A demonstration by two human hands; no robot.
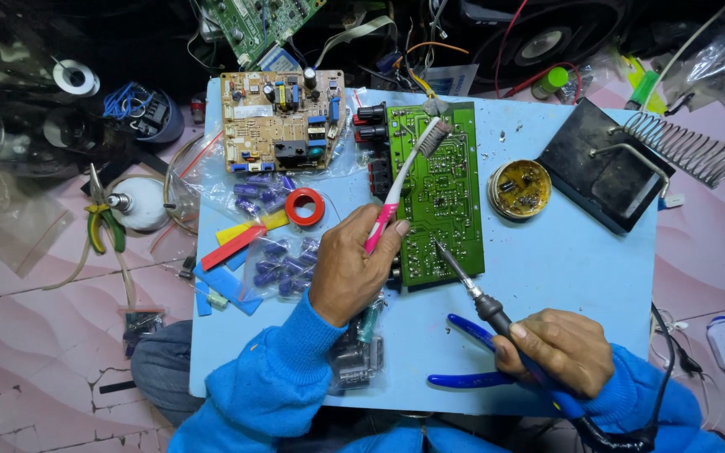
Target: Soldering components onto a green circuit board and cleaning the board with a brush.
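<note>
While the left hand [347,273] grips a pink toothbrush [400,184] laid bristles-up across the green circuit board [440,195], the right hand [560,351] closes around a soldering iron [473,289] whose tip touches that board's lower edge, with blue pliers [467,356] just beside, a flux tin [519,189] farther right.

Two clear plastic bags of purple capacitors [283,264] lie left of the green circuit board [442,197].
</note>
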